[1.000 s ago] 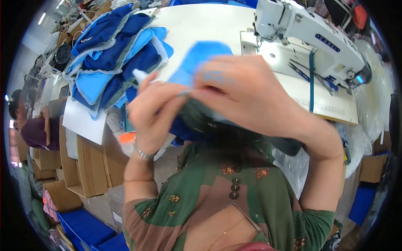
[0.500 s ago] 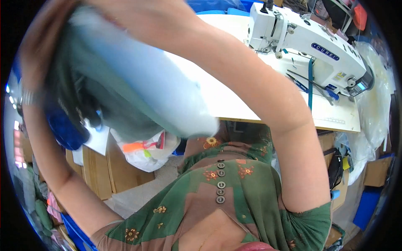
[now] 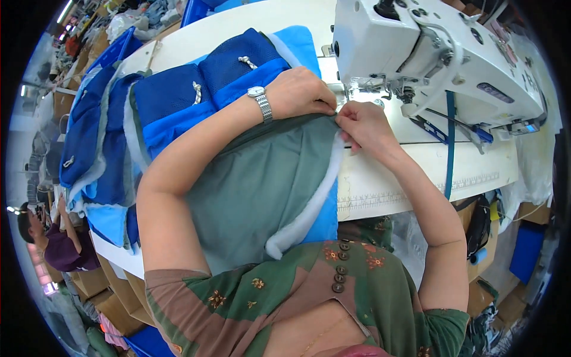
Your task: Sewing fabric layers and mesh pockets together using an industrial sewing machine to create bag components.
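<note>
Right of right hand (image 3: 364, 128): long teal strap (image 3: 449, 166), blue-handled scissors (image 3: 483, 135) with blades passing under it; farther right, clear plastic sheeting (image 3: 532, 172); lower right, black bag-like item (image 3: 478, 227)
Far left of left hand (image 3: 300, 94): co-worker (image 3: 70, 253) in dark purple top, cardboard boxes (image 3: 116, 312) below; upper left, blue crate (image 3: 113, 50), heaped cloth (image 3: 151, 22) beyond

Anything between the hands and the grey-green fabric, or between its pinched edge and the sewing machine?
Left hand and right hand pinch the grey-green fabric directly, nothing visible between. Toward the sewing machine, only the right hand itself appears partly in between; the teal strip is farther right.
</note>
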The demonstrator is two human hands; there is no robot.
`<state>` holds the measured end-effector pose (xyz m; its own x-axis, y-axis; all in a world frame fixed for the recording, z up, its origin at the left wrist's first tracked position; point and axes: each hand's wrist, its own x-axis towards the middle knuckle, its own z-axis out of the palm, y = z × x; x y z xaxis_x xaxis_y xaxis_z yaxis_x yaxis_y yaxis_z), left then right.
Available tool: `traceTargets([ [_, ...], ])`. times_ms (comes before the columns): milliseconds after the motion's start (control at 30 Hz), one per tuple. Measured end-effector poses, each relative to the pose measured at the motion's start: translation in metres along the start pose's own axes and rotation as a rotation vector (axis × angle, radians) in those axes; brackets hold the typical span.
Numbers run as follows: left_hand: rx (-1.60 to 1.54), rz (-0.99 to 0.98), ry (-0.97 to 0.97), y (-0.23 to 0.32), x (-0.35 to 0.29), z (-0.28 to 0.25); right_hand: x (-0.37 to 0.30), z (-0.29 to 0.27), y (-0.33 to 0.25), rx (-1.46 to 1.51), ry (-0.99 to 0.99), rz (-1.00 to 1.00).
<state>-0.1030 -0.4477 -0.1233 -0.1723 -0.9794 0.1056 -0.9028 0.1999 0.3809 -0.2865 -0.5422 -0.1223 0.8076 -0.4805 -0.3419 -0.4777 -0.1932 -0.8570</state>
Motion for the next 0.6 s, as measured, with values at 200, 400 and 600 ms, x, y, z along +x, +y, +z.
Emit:
traceTargets([
  [200, 0.124, -0.042, -0.043, 0.012, -0.006, 0.000, 0.005, 0.000, 0.004, -0.516, 0.147, -0.240],
  [400, 0.330, 0.239, 0.324, 0.026, -0.021, 0.012, 0.005, -0.002, 0.005, -0.552, 0.150, -0.208],
  [600, 0.430, 0.359, 0.273, 0.039, -0.044, 0.025, 0.005, -0.004, 0.008, -0.547, 0.171, -0.269],
])
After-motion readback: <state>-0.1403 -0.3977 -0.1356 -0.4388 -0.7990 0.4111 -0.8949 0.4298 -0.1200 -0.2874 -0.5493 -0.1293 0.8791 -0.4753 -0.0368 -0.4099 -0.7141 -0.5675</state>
